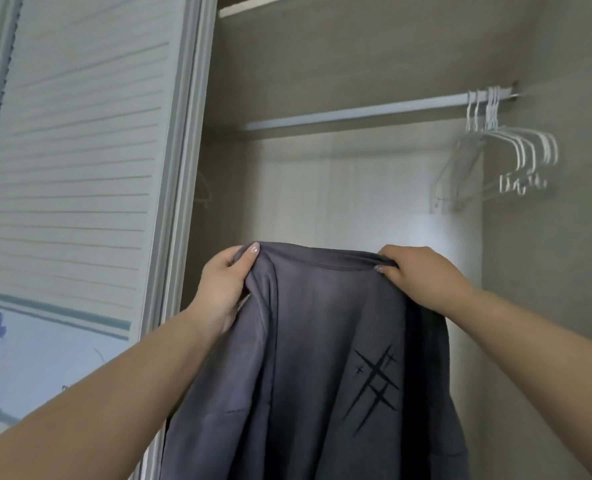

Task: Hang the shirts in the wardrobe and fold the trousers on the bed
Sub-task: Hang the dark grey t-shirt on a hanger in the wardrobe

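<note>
The shirt (pixel 322 358) hangs from your two hands in front of the open wardrobe (pixel 339 81). Your left hand (pixel 223 289) pinches one shoulder of it, fingers curled tight round the cloth. Your right hand (pixel 416 271) grips the other shoulder the same way. The shirt is soft, dark grey, with black crossed lines on it. Above it runs a long pale rail (pixel 357 112). Thin white hangers (pixel 509 150) bunch at the rail's right end. A slatted door (pixel 80 150) stands on your left.
</note>
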The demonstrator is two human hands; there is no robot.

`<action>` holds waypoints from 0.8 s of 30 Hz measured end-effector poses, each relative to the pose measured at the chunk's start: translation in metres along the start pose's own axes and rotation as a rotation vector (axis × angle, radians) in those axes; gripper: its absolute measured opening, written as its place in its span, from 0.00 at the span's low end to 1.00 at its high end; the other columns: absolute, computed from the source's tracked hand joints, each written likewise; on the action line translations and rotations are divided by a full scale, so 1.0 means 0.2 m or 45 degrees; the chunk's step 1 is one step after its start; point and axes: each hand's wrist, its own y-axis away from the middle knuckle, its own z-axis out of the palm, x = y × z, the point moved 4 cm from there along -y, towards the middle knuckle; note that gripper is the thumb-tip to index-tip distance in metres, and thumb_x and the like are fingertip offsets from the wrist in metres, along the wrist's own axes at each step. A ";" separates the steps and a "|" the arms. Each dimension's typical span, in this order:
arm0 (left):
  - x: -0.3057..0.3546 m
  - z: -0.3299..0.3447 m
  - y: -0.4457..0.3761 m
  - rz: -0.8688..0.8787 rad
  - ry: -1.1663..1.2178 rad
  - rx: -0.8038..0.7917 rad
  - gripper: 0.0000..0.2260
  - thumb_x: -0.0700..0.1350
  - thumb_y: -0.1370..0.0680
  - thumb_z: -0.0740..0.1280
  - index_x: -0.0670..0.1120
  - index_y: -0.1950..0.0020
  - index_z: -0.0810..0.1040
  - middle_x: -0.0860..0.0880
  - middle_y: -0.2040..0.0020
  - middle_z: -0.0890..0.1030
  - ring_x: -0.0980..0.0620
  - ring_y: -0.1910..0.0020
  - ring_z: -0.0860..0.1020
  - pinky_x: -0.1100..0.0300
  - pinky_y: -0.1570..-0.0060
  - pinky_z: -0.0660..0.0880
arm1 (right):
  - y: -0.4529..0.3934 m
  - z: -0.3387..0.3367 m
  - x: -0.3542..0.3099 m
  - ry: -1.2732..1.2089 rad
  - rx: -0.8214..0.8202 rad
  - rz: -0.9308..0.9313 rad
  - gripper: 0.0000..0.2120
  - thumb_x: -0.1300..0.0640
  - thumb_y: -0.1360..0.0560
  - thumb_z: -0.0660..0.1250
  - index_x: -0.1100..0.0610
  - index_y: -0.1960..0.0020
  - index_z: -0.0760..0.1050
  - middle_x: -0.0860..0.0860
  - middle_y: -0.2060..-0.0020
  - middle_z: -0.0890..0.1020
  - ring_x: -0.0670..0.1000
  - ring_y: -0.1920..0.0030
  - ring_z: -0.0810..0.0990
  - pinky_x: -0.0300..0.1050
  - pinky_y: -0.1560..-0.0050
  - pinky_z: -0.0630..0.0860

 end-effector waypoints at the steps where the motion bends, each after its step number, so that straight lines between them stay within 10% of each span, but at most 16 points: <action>1: -0.01 0.04 -0.04 0.014 0.053 0.022 0.09 0.45 0.21 0.66 0.40 0.56 0.79 0.41 0.57 0.79 0.47 0.57 0.78 0.54 0.53 0.76 | -0.03 0.00 0.02 0.003 0.026 0.000 0.09 0.49 0.20 0.57 0.50 0.45 0.74 0.48 0.53 0.80 0.50 0.55 0.73 0.44 0.59 0.66; 5: -0.05 0.20 -0.24 0.042 0.153 0.047 0.09 0.45 0.21 0.66 0.39 0.52 0.80 0.40 0.53 0.82 0.46 0.53 0.81 0.52 0.47 0.78 | -0.19 -0.02 0.13 0.052 0.089 0.048 0.09 0.49 0.20 0.58 0.49 0.45 0.74 0.47 0.52 0.80 0.50 0.54 0.73 0.44 0.58 0.67; 15: -0.06 0.61 -0.66 0.132 0.370 -0.113 0.10 0.48 0.19 0.61 0.45 0.54 0.79 0.52 0.67 0.82 0.58 0.68 0.80 0.64 0.66 0.78 | -0.63 -0.08 0.34 0.417 0.117 0.040 0.07 0.48 0.22 0.59 0.50 0.56 0.69 0.51 0.53 0.79 0.55 0.54 0.73 0.45 0.58 0.68; 20: -0.10 0.73 -0.84 0.130 0.407 -0.247 0.12 0.48 0.18 0.59 0.46 0.57 0.76 0.54 0.67 0.80 0.59 0.66 0.78 0.64 0.64 0.77 | -0.75 -0.22 0.47 0.569 0.138 0.164 0.18 0.43 0.21 0.57 0.51 0.38 0.75 0.53 0.42 0.77 0.57 0.41 0.75 0.48 0.46 0.71; 24: -0.18 0.83 -0.93 0.090 0.352 -0.320 0.11 0.49 0.19 0.61 0.46 0.57 0.77 0.52 0.64 0.77 0.58 0.67 0.76 0.62 0.65 0.76 | -0.78 -0.48 0.63 1.330 0.351 0.301 0.18 0.52 0.21 0.59 0.54 0.33 0.70 0.56 0.34 0.70 0.58 0.33 0.67 0.54 0.34 0.63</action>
